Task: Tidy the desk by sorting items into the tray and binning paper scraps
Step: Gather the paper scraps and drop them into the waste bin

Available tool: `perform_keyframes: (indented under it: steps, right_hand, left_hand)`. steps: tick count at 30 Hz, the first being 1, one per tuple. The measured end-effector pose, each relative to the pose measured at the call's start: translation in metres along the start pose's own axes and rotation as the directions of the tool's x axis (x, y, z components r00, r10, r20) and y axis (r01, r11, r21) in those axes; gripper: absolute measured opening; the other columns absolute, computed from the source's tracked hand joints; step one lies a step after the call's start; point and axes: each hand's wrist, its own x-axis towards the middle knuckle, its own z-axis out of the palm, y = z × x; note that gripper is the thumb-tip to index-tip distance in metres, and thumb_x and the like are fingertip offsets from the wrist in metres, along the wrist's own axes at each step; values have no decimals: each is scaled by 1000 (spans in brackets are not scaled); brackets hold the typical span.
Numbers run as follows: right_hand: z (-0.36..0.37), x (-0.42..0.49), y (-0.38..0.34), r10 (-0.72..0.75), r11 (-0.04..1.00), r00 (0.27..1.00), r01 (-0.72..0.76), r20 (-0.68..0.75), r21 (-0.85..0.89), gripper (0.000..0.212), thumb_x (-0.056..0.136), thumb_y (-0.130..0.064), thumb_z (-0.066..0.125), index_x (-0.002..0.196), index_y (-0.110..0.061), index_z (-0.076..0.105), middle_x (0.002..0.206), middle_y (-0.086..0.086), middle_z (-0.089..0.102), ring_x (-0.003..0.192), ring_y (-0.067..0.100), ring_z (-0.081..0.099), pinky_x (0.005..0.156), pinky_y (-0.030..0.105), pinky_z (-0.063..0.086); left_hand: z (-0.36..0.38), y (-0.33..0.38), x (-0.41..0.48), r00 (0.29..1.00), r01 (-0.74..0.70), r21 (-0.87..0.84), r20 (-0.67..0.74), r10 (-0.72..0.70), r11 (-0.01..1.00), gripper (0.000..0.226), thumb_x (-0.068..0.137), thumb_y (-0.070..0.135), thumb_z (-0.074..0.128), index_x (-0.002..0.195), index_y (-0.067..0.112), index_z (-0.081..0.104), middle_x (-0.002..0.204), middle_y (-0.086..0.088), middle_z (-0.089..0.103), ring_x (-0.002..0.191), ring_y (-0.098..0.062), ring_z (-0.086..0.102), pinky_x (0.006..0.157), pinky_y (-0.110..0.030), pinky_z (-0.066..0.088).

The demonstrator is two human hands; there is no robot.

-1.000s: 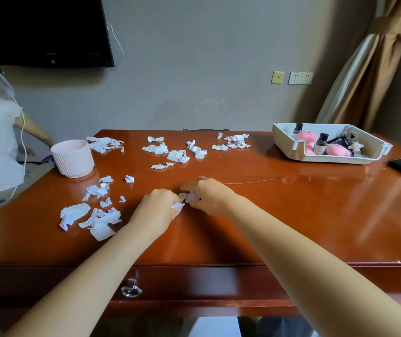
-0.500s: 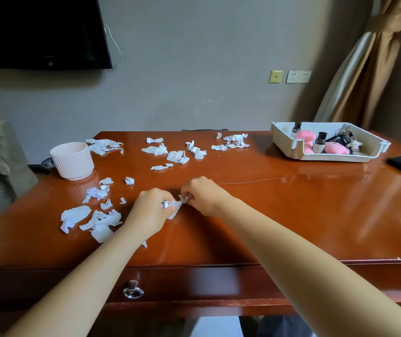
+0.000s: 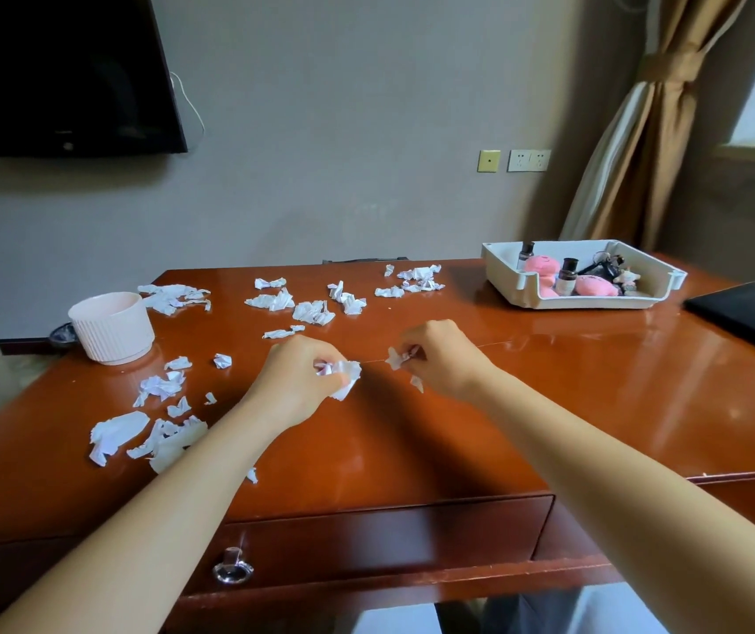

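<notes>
My left hand (image 3: 295, 382) grips a bunch of white paper scraps (image 3: 347, 375) just above the middle of the wooden desk (image 3: 549, 404). A short way to the right, my right hand (image 3: 441, 359) pinches a small scrap (image 3: 396, 358). One tiny piece (image 3: 416, 383) shows below that hand. More torn white scraps lie at the left front (image 3: 137, 432) and along the far side (image 3: 316, 308). A pale pink ribbed pot (image 3: 112, 327) stands at the left. At the far right sits the white tray (image 3: 522, 286), holding pink plush toys (image 3: 595, 286) and small bottles.
A dark flat object (image 3: 750, 313) lies at the desk's right edge. A drawer with a ring pull (image 3: 231, 570) is below the front edge. A black screen (image 3: 60, 70) hangs on the wall at upper left, and a curtain (image 3: 640, 153) hangs at the right.
Both hands have lifted off the desk with scraps and drawn apart, left one to the left, right one to the right. The person at the far left is out of view.
</notes>
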Motion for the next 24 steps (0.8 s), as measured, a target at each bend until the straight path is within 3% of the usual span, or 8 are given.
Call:
perform_keyframes:
  steps: [3,9,14,17,22,24]
  right_hand:
    - [-25,-18,8,14,1000,998,-13,-55,16,20,86,-1,61,102,-7,71,101,8,70,75,12,60,58,8,40]
    - [-73,-95,24,92,995,985,-97,-148,-29,12,86,-9,63,96,-8,71,88,-5,59,78,11,59,65,11,45]
    - [-92,-166,54,235,961,953,-258,-191,-103,13,84,-4,63,94,-8,70,92,1,66,80,14,57,72,23,47]
    - [-97,-207,68,316,929,927,-345,-201,-131,17,85,-2,61,98,-8,70,96,2,67,82,16,58,73,23,46]
    - [-95,-268,102,479,855,855,-506,-198,-117,17,85,-1,61,96,-7,71,97,5,68,85,19,61,75,23,47]
    - [-89,-291,119,546,815,814,-571,-199,-99,15,86,-2,61,95,-8,71,97,5,68,88,21,64,79,29,51]
  left_hand:
    - [2,29,-3,996,-78,-74,43,81,994,15,90,18,61,101,18,71,106,2,67,93,-7,56,63,-10,39]
    - [25,93,-28,955,-219,-222,152,256,950,15,88,21,65,99,21,74,102,7,70,95,-8,62,82,-27,52]
    - [65,139,-51,868,-305,-344,284,408,888,9,83,18,67,80,23,75,81,11,71,79,-3,63,72,-21,50]
    - [100,161,-64,809,-328,-390,355,469,861,14,82,23,67,69,27,70,65,14,62,69,-3,55,64,-18,43]
    - [167,195,-81,743,-356,-376,442,504,855,6,85,33,65,81,30,69,90,6,67,83,-10,58,64,-19,45]
    - [198,205,-87,714,-351,-370,487,502,860,8,84,35,67,83,28,70,92,3,68,81,-10,59,66,-19,45]
